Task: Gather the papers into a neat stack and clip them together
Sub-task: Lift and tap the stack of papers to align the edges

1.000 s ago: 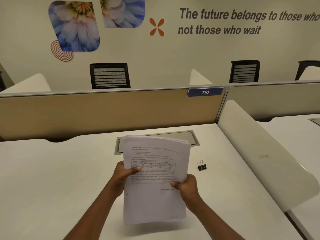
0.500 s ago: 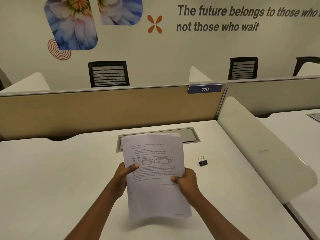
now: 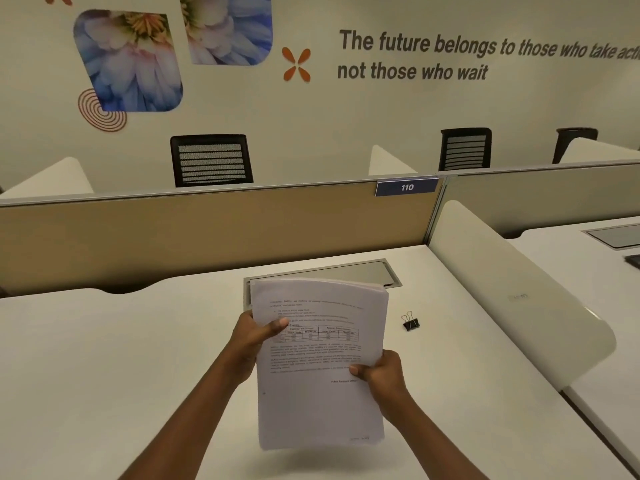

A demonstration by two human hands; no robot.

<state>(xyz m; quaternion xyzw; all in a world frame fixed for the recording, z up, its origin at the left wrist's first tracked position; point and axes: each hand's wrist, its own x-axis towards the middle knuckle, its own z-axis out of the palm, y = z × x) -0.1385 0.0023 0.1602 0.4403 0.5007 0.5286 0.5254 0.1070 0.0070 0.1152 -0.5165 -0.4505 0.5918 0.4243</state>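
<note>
Papers (image 3: 320, 393) are clamped upright between our left hand (image 3: 251, 336) and right hand (image 3: 382, 374) above the desk (image 3: 104, 358), so we should tap the bottom edge square before reaching right for the clip (image 3: 410, 322).

Papers (image 3: 322, 403): centre frame, above desk (image 3: 104, 375), between both hands.
Clip (image 3: 410, 321): on desk, right of papers.
Partition (image 3: 207, 233): behind desk.

A white table (image 3: 104, 358) is seen; a black binder clip (image 3: 410, 322) lies on it, beside a grey cable hatch (image 3: 363, 275).
</note>
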